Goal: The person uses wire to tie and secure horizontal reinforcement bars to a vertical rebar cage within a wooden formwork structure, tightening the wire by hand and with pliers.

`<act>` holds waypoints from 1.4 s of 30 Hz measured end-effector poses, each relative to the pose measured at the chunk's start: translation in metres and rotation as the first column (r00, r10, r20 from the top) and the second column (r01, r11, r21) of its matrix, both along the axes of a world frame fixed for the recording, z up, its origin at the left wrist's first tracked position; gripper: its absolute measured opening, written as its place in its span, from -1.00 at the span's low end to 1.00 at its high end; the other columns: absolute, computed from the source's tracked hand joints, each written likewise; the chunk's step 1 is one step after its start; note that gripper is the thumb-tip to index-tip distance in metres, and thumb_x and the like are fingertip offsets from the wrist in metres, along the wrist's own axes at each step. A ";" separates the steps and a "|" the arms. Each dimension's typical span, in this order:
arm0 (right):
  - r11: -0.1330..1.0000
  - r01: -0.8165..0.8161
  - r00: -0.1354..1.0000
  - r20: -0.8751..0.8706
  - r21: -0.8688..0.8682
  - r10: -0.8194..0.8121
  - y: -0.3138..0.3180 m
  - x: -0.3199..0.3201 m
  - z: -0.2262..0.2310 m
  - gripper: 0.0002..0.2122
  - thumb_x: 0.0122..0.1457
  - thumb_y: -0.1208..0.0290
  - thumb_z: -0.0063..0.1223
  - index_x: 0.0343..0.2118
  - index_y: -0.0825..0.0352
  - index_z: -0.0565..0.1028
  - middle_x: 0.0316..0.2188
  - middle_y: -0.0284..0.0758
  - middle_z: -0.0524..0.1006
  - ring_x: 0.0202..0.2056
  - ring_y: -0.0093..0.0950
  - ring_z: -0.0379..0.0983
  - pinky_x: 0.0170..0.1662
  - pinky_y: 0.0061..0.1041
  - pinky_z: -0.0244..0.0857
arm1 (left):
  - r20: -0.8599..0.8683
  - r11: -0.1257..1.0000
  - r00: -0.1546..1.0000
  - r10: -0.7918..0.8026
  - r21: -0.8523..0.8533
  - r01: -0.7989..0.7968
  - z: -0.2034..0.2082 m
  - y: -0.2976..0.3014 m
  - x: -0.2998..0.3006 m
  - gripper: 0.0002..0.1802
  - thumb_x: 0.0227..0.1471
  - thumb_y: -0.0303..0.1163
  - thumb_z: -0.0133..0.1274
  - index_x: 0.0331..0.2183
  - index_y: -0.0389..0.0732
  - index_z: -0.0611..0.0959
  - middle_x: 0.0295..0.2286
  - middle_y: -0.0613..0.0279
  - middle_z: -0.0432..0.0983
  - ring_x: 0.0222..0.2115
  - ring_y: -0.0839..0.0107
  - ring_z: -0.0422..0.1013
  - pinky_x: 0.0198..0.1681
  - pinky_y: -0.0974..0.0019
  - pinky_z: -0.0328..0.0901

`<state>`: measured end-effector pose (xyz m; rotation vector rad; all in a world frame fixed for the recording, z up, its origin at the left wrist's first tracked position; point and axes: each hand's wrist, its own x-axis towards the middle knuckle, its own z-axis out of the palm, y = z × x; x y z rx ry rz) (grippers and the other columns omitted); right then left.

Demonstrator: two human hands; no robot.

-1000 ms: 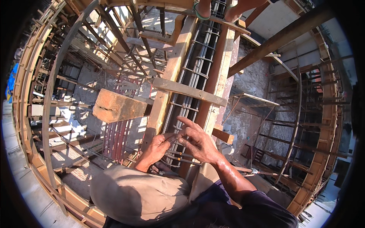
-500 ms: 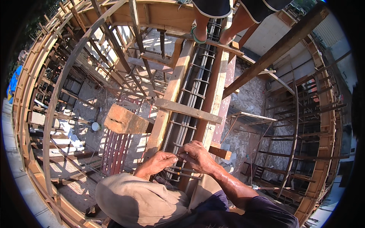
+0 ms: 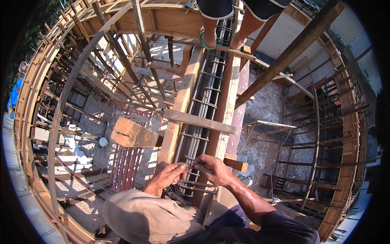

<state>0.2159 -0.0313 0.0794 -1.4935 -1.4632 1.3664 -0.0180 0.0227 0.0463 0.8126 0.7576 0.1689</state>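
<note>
Between two timber form boards runs a cage of steel reinforcing bars (image 3: 208,93) with stirrups across it. Above its near end, my left hand (image 3: 170,175) is closed in a pinch on thin wire, its thumb and forefinger pointing right. Dark wire strands (image 3: 175,190) loop down below that hand, beside my knee. My right hand (image 3: 212,168) is also pinched, its fingertips almost meeting the left ones over the bars. The wire between the fingertips is very fine and only partly visible.
A wooden cross-strip (image 3: 199,121) spans the form ahead of my hands. Another person's sandalled foot (image 3: 208,40) stands at the far end. A thick timber block (image 3: 136,133) juts out left; a slanting post (image 3: 290,53) rises right. The floor (image 3: 264,97) lies far below.
My hands stay close together over the bars. The left hand's fingers have curled and shifted slightly, and the right hand has turned a little. The whole view has moved slightly.
</note>
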 end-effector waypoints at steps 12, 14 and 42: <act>0.982 -0.038 0.999 0.018 0.183 0.035 0.003 -0.019 -0.008 -0.86 0.20 0.50 0.14 -0.21 0.38 0.54 -0.32 -0.15 0.59 -0.25 -0.17 0.57 -0.19 -0.30 0.42 | -0.069 0.913 0.983 -0.167 0.366 0.181 -0.044 -0.010 -0.014 -0.61 0.38 -0.12 -0.23 -0.26 -0.22 0.53 -0.47 0.40 0.34 -0.46 0.59 0.23 -0.36 0.47 0.21; 0.980 -0.032 0.999 0.046 0.194 0.024 0.001 -0.018 -0.014 -0.86 0.19 0.51 0.16 -0.20 0.37 0.55 -0.31 -0.17 0.59 -0.25 -0.23 0.58 -0.18 -0.33 0.44 | 0.002 0.911 0.987 -0.159 0.385 0.146 -0.032 -0.005 -0.008 -0.60 0.38 -0.13 -0.21 -0.33 -0.25 0.52 -0.51 0.38 0.37 -0.50 0.56 0.27 -0.40 0.41 0.26; 0.785 0.373 0.647 -0.468 -0.495 -0.602 0.022 -0.075 -0.017 -0.84 0.22 0.49 0.19 -0.25 0.50 0.52 -0.37 -0.26 0.61 -0.40 -0.54 0.58 -0.31 -0.56 0.56 | 0.099 0.888 0.901 0.421 0.157 -0.432 -0.007 -0.004 0.019 -0.48 0.38 -0.11 -0.26 0.13 -0.26 0.47 -0.02 0.20 0.47 -0.07 0.46 0.44 -0.04 0.38 0.39</act>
